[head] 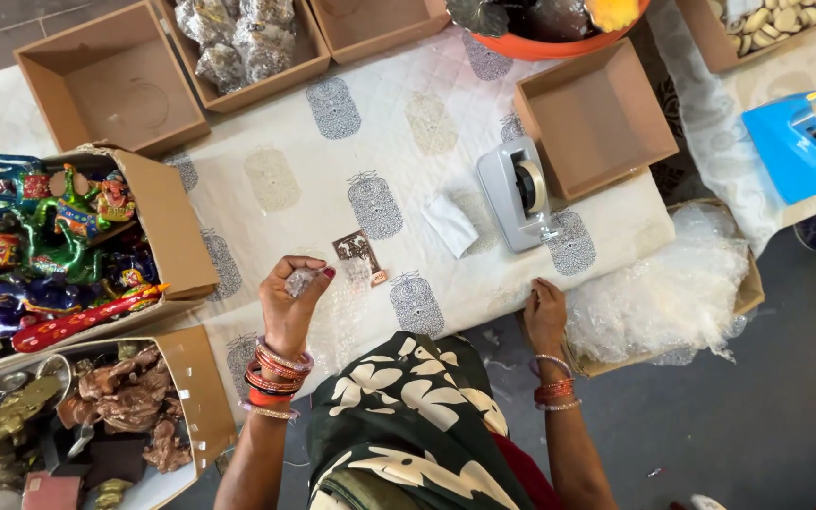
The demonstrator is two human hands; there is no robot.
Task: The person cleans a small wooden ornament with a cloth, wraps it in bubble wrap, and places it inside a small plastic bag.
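Bright even daylight, soft faint shadows, sharp focus, slight edge distortion

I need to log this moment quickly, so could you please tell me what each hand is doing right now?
Left hand: closed around a small clear wrapped piece, raised above the table.
Right hand: open, holding nothing, resting flat on the table edge beside the bubble wrap.

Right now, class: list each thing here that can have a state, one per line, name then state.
Left hand: raised, grip closed on a small wrapped item.
Right hand: flat on the table edge, holding nothing.
Grey tape dispenser: loaded with a roll.
Small brown box: open, empty.
Figurine carton: open, full.
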